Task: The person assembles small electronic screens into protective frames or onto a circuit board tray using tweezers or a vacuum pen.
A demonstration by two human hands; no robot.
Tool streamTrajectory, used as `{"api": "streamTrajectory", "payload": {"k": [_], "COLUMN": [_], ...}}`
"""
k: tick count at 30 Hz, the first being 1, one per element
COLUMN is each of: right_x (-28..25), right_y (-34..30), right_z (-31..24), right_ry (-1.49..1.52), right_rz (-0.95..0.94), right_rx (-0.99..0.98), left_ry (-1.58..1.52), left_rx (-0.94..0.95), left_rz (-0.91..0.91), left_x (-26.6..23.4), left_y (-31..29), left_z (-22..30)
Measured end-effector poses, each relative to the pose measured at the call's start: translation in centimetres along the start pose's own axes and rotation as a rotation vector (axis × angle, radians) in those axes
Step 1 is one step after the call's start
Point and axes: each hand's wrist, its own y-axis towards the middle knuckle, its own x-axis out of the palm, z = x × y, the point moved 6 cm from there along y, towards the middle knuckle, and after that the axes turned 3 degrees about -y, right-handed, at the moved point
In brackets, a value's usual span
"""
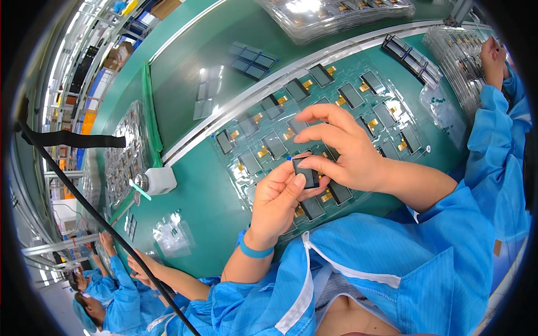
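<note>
A small dark-framed display panel with a grey face is held in my left hand, my thumb along its lower left edge. A tiny blue tab sits at its upper left corner. My right hand reaches over from the right, its thumb against the upper part of the panel. Its index and middle fingers are lifted and apart; the other fingers are hidden. Beneath both hands lies a clear plastic tray with rows of similar panels, several with orange flex tails. My hands hide part of it.
On the green table stand a white bottle and a clear plastic bag at left. Stacked trays lie beyond a metal rail, more trays at right. Co-workers' arms come in on both sides. A black cable crosses the left.
</note>
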Motion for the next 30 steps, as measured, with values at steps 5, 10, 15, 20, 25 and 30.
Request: {"api": "streamTrajectory", "payload": {"k": [5, 10, 15, 20, 25, 30], "right_x": [0.6, 0.7, 0.9, 0.5, 0.4, -0.1], "right_y": [-0.3, -0.3, -0.2, -0.3, -0.4, -0.2], "right_z": [0.4, -0.3, 0.2, 0.9, 1.2, -2.1], "right_ry": [0.023, 0.010, 0.037, 0.139, 0.212, -0.162], "right_rz": [-0.015, -0.124, -0.126, -0.132, -0.149, -0.111], "right_rx": [0.027, 0.046, 0.067, 0.144, 0.252, -0.271], "left_ry": [-0.005, -0.067, 0.017, 0.115, 0.211, 0.181], "left_rx": [0.009, 0.037, 0.026, 0.023, 0.065, 0.147], "left_rz": [0.024, 0.089, 0.038, -0.027, -0.005, 0.149], "left_x": [-0.2, -0.9, -0.8, -0.3, 0.1, -0.6], "left_y": [0.0, 0.0, 0.1, 0.1, 0.1, -0.4], "left_z": [0.0, 0.4, 0.4, 0.3, 0.4, 0.7]}}
